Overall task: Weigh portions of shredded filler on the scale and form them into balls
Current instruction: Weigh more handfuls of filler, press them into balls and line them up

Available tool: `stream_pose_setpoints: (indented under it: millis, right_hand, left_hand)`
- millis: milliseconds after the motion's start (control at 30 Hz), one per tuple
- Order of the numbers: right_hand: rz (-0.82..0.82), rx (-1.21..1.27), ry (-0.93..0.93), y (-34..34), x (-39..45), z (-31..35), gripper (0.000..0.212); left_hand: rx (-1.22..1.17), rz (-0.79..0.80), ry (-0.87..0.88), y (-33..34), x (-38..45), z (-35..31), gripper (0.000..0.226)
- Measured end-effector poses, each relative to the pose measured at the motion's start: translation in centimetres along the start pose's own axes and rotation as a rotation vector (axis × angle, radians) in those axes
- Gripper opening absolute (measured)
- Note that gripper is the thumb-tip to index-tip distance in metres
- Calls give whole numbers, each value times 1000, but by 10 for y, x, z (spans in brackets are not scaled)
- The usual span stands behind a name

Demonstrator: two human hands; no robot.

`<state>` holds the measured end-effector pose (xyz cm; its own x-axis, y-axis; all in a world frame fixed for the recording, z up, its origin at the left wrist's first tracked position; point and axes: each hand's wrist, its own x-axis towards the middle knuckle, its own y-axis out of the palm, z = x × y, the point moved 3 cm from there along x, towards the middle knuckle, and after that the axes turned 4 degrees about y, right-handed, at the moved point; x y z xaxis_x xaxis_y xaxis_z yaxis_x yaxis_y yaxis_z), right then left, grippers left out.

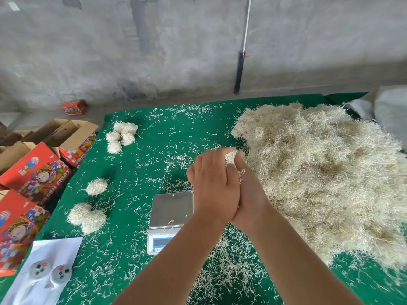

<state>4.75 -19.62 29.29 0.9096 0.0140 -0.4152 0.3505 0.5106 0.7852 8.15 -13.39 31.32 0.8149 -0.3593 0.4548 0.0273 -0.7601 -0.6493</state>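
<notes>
My left hand (213, 183) and my right hand (248, 186) press palm to palm around a small wad of shredded filler (231, 156), which shows between the fingertips. They hover just right of the steel scale (172, 209), whose pan is bare except for a few strands. A big heap of pale filler (326, 172) covers the right side of the green table (132, 216). Finished balls lie at the left: a cluster (121, 136) at the back, one ball (97, 187) in the middle, a larger clump (87, 217) nearer me.
Red printed fruit boxes (35, 175) and open cardboard cartons (66, 130) stand left of the table. A white sheet with two grey devices (49, 271) lies at the front left corner. Loose strands litter the cloth. A concrete wall is behind.
</notes>
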Motion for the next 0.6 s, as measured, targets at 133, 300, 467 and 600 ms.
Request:
stream_pose_setpoints:
  millis: [133,300,467,600]
  right_hand:
    - [-232,-114,-111,-5,-4,4,61]
    - [-566,-659,-430,-21,-5,25,61]
    - [-471,-1209,-695,-14,-1,7,60]
    - [-289,-1658,-622,-17,13,-42,68]
  left_hand:
    - [212,86,-22,4,-2,2,60]
    - [-533,194,-425,5,-26,16,61]
    - [-1445,493,-981,10,-39,34,95]
    - [-1210,232,-1038,22,-50,66,57]
